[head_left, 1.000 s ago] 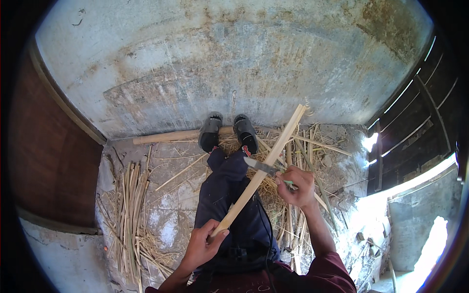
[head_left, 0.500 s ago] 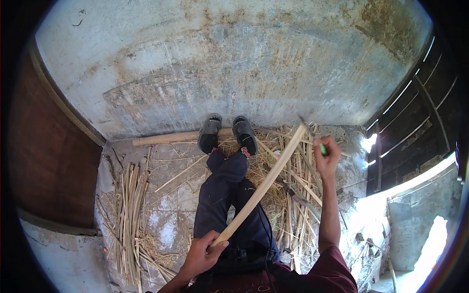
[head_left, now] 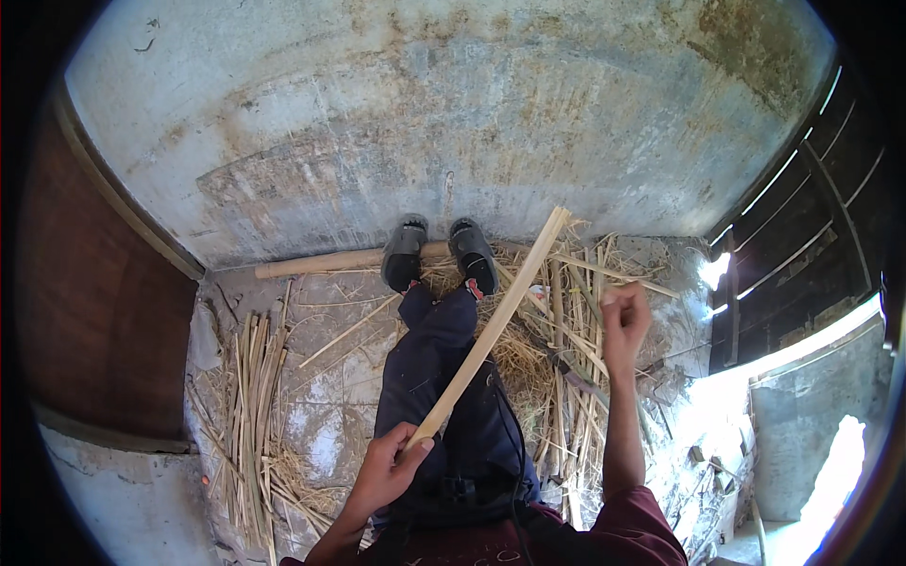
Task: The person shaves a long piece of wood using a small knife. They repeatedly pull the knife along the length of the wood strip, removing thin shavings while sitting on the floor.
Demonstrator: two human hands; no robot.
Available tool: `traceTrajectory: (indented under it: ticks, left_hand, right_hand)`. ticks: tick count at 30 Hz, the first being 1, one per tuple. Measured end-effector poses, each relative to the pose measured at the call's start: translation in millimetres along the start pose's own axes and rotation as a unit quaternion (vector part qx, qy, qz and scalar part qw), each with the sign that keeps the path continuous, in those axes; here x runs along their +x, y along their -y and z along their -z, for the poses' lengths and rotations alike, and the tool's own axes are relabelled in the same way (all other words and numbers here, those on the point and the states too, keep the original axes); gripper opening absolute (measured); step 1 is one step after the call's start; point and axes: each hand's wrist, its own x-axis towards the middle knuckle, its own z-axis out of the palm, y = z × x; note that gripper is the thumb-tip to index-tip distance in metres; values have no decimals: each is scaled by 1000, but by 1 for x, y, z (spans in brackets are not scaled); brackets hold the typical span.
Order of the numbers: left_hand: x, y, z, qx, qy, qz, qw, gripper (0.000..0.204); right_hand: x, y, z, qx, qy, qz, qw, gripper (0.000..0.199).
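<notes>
My left hand (head_left: 389, 469) grips the near end of a long, pale bamboo strip (head_left: 493, 330). The strip slants up and away to the right over my legs, and its far tip looks frayed into thin layers. To the right of that tip, my right hand (head_left: 626, 321) is closed in a fist, apart from the strip. The green-handled knife seen in this fist a moment earlier is now hidden by the fingers.
A bundle of thin strips (head_left: 250, 406) lies on the floor at left. More strips and shavings (head_left: 566, 406) heap at right. A thick pole (head_left: 321, 264) lies along the stained wall (head_left: 453, 113), by my shoes (head_left: 404, 255). Dark slatted boards (head_left: 793, 236) stand at right.
My right hand has come away from the strip's far end and turned, and the knife's blade and green handle no longer show. The strip's far end has swung slightly left and upward.
</notes>
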Motion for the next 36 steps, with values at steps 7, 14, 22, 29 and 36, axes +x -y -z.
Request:
traceTrajectory:
  ticks: [7,14,22,29,36]
  left_hand:
    - [2,-9,-5,-6,14,-32,999,18]
    - [-12,-3,1,-11,10,-15,1000,17]
    - [-13,2,1,-7,-6,-21,1000,17]
    - [-11,13,4,15,-14,-16,1000,19]
    - [-4,10,10,49,-21,12,999,17]
  right_hand:
    - [-10,34,-29,-66,179,166,967,8]
    - [24,22,-15,-126,155,164,966,7]
    - [43,5,-16,-126,145,155,969,13]
    - [38,-19,-22,-149,162,159,962,6]
    - [34,-45,-35,-172,181,145,958,7]
